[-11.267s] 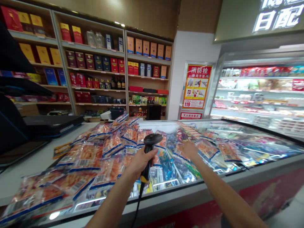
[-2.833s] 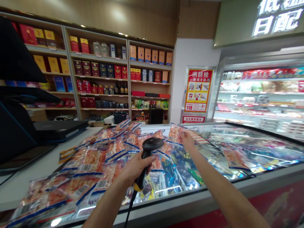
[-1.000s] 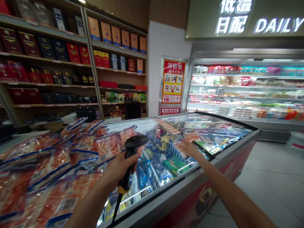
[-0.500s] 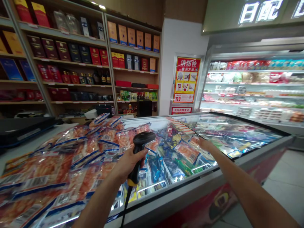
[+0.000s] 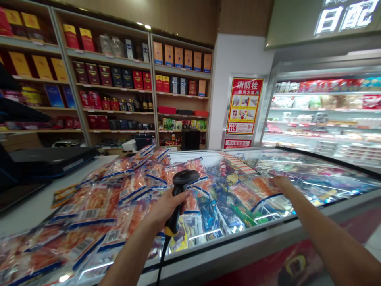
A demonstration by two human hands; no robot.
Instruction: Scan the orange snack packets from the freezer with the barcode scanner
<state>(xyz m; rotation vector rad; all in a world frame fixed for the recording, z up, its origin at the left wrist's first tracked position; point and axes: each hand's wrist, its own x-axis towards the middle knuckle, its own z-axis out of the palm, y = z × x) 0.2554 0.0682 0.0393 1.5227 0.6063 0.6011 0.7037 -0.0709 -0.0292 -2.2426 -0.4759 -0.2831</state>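
Observation:
My left hand (image 5: 169,208) is wrapped round the grip of a black and yellow barcode scanner (image 5: 185,177), its head up and its cord hanging down. Farther right, my right hand (image 5: 280,184) is closed at the right end of a clear food packet (image 5: 263,186) with orange contents; the fingertips are blurred. This packet lies low over the freezer glass, beside a similar packet (image 5: 243,194). To the left of the scanner, many more such packets with blue edges and barcodes are heaped, one large packet (image 5: 93,204) among them.
Below the packets runs a glass-topped chest freezer (image 5: 250,238) holding colourful goods. A white counter (image 5: 18,216) with a black device (image 5: 56,162) stands at left. Shelves of boxes and bottles (image 5: 114,85) line the back, with a lit refrigerated display (image 5: 324,119) at right.
My right hand has moved right over the glass, and the packet at its fingers now lies more in sight. The scanner stays in my left hand. The view has turned left.

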